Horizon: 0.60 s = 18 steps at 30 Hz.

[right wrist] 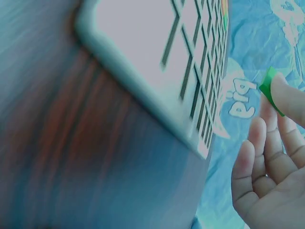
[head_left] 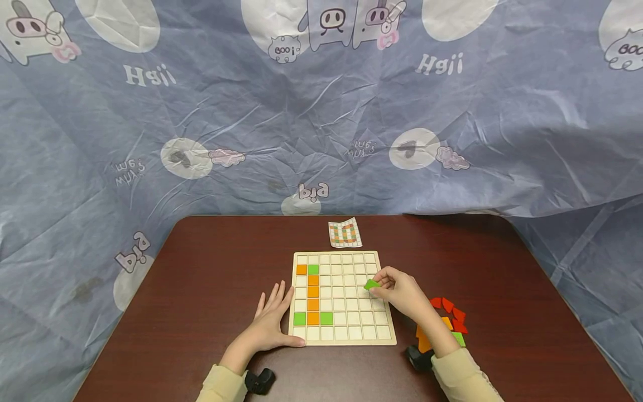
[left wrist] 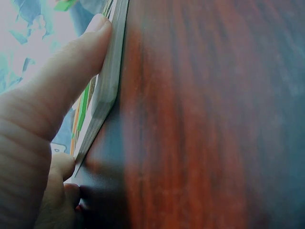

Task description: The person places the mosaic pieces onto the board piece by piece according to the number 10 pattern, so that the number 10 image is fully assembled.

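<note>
My right hand (head_left: 402,291) pinches a green tile (head_left: 371,285) between thumb and fingers, above the right side of a pale wooden grid board (head_left: 355,333). The right wrist view shows this green tile (right wrist: 268,90) tilted at the fingertips. With fingers spread, my left hand (head_left: 267,328) lies along the board's left edge. Its thumb touches the near left corner, and in the left wrist view the thumb (left wrist: 71,71) presses against the board's side. Orange tiles (head_left: 313,292) and green tiles (head_left: 326,318) sit in cells in the board's left columns.
Behind the board lies a small printed card (head_left: 345,233) with a coloured grid pattern. Loose red pieces (head_left: 459,314), orange pieces (head_left: 423,339) and a green piece (head_left: 459,339) lie beside the right forearm, which partly hides them. A printed cloth (head_left: 281,111) hangs behind the dark wooden table (head_left: 226,251).
</note>
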Motion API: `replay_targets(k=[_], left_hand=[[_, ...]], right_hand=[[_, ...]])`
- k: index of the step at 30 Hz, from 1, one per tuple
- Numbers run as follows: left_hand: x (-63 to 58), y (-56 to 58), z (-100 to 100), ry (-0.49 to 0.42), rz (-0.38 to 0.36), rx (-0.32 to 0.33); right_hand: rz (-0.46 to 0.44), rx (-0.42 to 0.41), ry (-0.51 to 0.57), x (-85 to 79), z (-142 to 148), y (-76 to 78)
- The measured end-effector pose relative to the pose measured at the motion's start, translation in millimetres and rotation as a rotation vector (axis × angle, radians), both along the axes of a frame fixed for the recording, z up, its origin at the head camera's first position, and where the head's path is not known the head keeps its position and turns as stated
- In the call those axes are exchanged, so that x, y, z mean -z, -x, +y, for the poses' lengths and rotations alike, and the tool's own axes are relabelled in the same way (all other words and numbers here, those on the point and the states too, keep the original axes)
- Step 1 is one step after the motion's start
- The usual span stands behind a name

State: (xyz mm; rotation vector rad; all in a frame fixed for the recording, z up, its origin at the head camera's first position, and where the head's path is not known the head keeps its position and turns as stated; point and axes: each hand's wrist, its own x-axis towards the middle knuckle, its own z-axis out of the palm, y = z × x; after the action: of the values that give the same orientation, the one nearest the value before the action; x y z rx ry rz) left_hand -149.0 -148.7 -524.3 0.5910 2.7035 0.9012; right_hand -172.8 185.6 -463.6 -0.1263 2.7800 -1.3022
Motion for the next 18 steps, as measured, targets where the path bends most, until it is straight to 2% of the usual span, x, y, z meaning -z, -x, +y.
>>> replay_targets(k=[11, 18], left_hand=[[1.4, -0.1, 0.0, 0.015, -0.023, -0.004], [1.0, -0.3, 0.9, 0.010, -0.014, -0.009]], right_hand=[[-0.012, 0.015, 0.046, 3.4, -38.6, 23.3], [-0.024, -0.018, 0.023, 3.0, -57.1, 34.9]])
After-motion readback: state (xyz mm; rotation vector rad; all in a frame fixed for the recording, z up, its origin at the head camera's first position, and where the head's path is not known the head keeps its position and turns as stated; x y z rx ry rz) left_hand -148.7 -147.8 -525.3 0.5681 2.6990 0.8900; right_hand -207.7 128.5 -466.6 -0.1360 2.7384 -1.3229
